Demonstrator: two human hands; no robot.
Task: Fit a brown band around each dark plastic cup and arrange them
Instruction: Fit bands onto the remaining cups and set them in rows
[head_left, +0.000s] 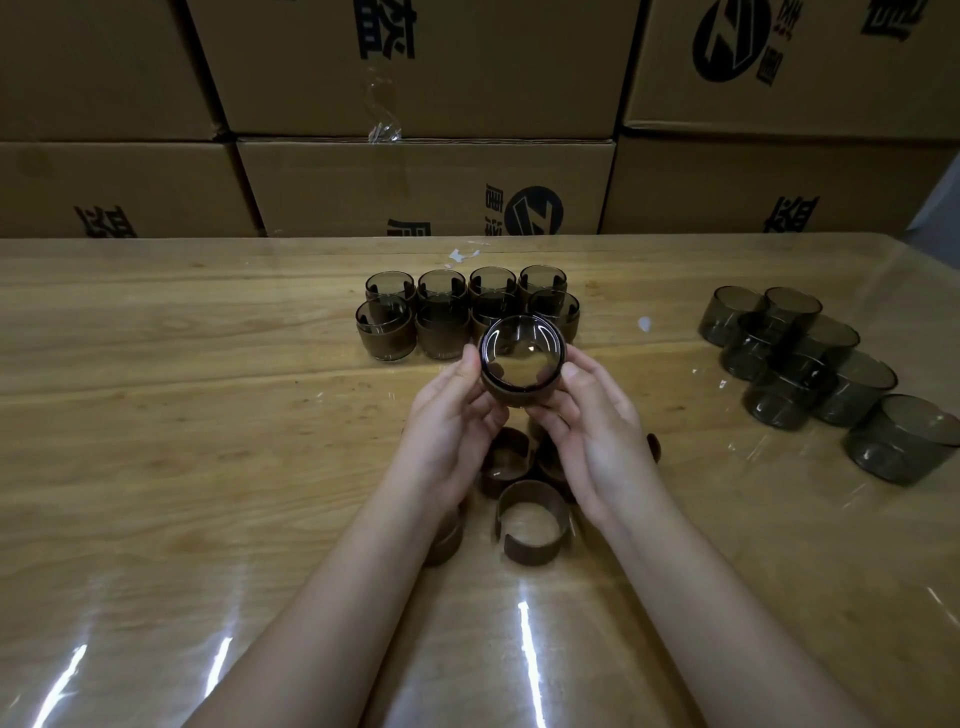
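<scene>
Above the wooden table (208, 415), the left hand (452, 415) and right hand (597, 431) grip one dark cup (522, 356) from both sides, fingers curled round its brown band (511, 392). Gripping both sides probably helps push the band on straight. Banded cups (457, 312) wait in rows behind it.

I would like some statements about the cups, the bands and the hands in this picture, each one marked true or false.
1. The left hand and the right hand together hold one banded cup above the table. True.
2. The finished cups stand in a single row. False: they stand in two rows, one behind the other.
3. The bare cups stand on the person's right side of the table. True.
4. The loose bands lie behind the finished cups. False: they lie close to the person, under the hands.
5. Cardboard boxes are stacked behind the table. True.
</scene>
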